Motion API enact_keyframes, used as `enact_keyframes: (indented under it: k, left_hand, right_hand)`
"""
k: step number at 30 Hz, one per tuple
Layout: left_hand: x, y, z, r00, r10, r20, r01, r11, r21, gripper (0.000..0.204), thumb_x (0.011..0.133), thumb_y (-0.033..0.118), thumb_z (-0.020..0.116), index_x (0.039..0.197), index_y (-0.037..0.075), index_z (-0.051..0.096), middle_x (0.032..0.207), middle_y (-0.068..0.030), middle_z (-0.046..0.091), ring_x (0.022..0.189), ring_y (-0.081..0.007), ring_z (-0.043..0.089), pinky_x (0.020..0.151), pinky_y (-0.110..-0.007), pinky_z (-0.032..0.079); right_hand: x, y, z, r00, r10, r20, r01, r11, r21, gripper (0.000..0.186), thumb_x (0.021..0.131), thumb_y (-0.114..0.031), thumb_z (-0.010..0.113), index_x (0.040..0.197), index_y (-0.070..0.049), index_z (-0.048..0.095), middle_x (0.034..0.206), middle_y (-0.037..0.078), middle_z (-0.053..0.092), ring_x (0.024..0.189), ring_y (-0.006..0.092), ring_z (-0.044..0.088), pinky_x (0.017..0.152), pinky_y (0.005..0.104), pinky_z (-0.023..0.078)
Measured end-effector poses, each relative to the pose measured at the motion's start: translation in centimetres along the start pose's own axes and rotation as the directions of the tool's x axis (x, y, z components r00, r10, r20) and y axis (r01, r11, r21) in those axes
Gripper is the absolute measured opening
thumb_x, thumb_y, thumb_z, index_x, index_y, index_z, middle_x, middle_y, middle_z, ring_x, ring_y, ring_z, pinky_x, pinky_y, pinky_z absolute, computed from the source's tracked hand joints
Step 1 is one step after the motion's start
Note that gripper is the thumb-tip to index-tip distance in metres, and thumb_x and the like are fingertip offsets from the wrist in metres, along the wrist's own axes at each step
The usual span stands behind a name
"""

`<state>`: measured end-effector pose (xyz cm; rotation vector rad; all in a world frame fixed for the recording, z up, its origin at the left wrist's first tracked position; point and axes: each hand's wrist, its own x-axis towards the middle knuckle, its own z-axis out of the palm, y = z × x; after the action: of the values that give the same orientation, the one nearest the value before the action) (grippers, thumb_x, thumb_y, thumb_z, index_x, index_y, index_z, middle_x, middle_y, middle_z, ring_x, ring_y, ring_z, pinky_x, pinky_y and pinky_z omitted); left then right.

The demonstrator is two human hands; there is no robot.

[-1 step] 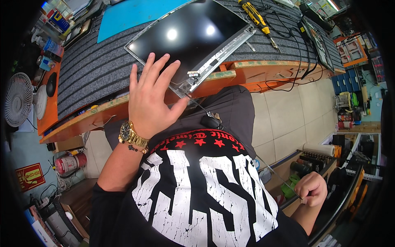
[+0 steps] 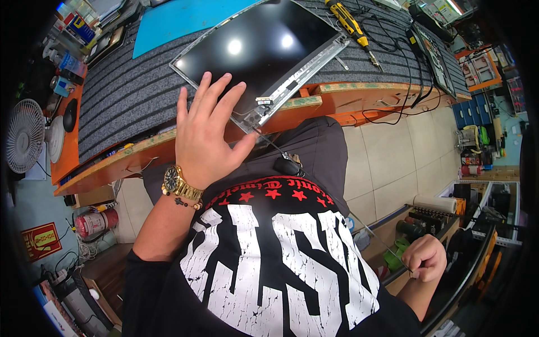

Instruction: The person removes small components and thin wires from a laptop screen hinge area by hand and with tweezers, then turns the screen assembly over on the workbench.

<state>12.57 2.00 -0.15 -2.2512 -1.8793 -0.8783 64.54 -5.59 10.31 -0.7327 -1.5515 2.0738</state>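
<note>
A laptop display panel [image 2: 264, 48] with a dark glossy screen lies tilted in its silver lid, its lower corner jutting past the bench edge. My left hand [image 2: 209, 126] is spread flat over the panel's near-left edge, fingertips on the screen and thumb by the lower corner. Near that thumb, a small connector on a thin cable [image 2: 263, 101] rests on the lid frame. A thin stretched strip [image 2: 377, 236] runs from the lid's corner across my lap and shirt. Low on the right, my right hand [image 2: 425, 258] is closed, pinching the strip's far end.
A yellow-and-black screwdriver [image 2: 349, 23] lies right of the panel, near black cables and an opened laptop base [image 2: 433, 59]. A blue mat [image 2: 174, 25] is behind. At left stand a white fan [image 2: 25, 135] and a black mouse [image 2: 69, 114]. An open drawer [image 2: 393, 216] is beside my right arm.
</note>
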Motion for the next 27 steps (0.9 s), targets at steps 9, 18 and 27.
enact_keyframes:
  k: [9,18,27]
  left_hand:
    - [0.4,-0.1,0.2,1.000,0.000,-0.009,0.000,1.000,0.003,0.080,0.085,0.032,0.092,0.159,0.014,0.068,0.170,-0.0148,0.062,0.165,-0.0456,0.049,0.135,-0.069,0.029]
    - [0.3,-0.2,0.2,1.000,-0.019,-0.003,0.019,1.000,-0.022,0.080,0.085,0.031,0.092,0.159,0.013,0.068,0.170,-0.0149,0.062,0.167,-0.0461,0.046,0.137,-0.070,0.026]
    - [-1.6,1.1,1.0,0.965,-0.058,-0.257,0.058,0.998,-0.008,0.040,0.071,0.027,0.104,0.094,0.015,0.073,0.097,-0.0030,0.066,0.100,-0.0299,0.066,0.086,-0.050,0.047]
  right_hand:
    - [0.3,-0.3,-1.0,0.997,0.032,0.073,-0.030,0.999,-0.022,0.011,0.074,0.009,0.075,0.069,0.006,0.065,0.060,0.014,0.058,0.048,0.0282,0.052,0.048,0.0386,0.037]
    - [1.2,-0.3,-0.5,0.998,0.012,0.068,-0.012,1.000,0.007,0.009,0.073,0.009,0.074,0.069,0.006,0.066,0.060,0.014,0.059,0.048,0.0288,0.053,0.048,0.0391,0.037]
    - [9.9,3.2,0.3,0.999,-0.002,-0.035,0.002,1.000,0.007,0.016,0.074,0.008,0.069,0.066,0.001,0.057,0.061,0.007,0.055,0.054,0.0198,0.046,0.053,0.0381,0.032]
